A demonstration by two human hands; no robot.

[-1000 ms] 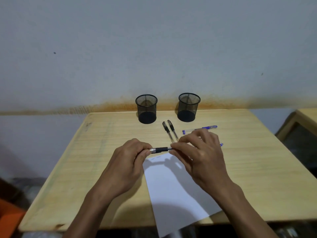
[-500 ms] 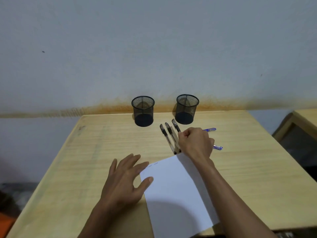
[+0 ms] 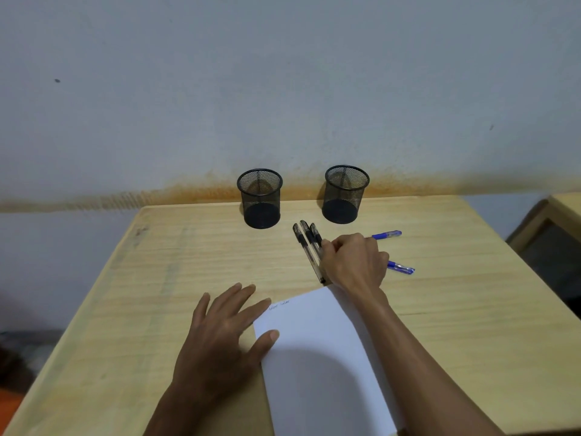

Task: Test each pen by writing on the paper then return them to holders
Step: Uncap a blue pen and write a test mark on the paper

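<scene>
Head view: three black pens (image 3: 309, 247) lie side by side on the table (image 3: 157, 278), long axes running from near the paper's (image 3: 317, 357) top corner up toward the gap between the left holder (image 3: 260, 198) and right holder (image 3: 345, 193). Right hand (image 3: 355, 262) sits curled over the rightmost one, fingertips at its barrel; can't tell if it's gripping or just touching. Two blue pens (image 3: 386, 235) poke out to the right from behind that hand, roughly crosswise. Left hand (image 3: 223, 335) lies flat, fingers spread, thumb on the paper edge, holding nothing. Both holders look empty. Right hand is clearly nearer every pen.
</scene>
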